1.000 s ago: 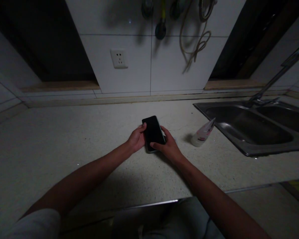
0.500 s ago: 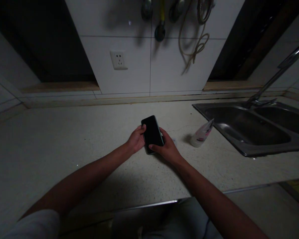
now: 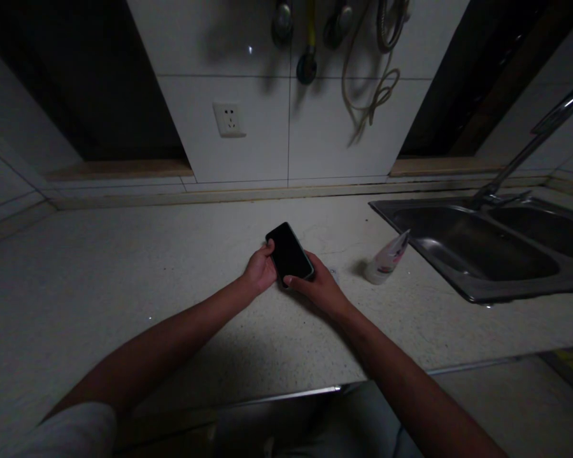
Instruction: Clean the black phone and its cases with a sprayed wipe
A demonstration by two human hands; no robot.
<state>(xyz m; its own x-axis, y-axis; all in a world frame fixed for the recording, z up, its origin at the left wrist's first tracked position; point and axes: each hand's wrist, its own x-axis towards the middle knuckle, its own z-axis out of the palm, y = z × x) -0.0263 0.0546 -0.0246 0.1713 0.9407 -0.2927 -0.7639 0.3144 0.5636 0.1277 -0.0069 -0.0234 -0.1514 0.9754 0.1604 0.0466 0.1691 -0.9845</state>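
Note:
A black phone (image 3: 288, 253) with a dark screen is held just above the pale speckled countertop (image 3: 124, 273), its top end tilted away and to the left. My left hand (image 3: 258, 272) grips its left edge, thumb on the upper corner. From the right, my right hand (image 3: 318, 285) curls round the lower right edge with its thumb on the screen's bottom. Both hands are closed on the phone.
A white and pink tube (image 3: 386, 259) lies on the counter right of my hands. A steel double sink (image 3: 482, 245) with a tap (image 3: 530, 149) fills the right. On the tiled wall are a socket (image 3: 229, 119), hanging utensils (image 3: 307, 63) and a looped cord (image 3: 372, 95).
The phone has turned a little anticlockwise, its top swinging left. My hands stayed on it and shifted slightly.

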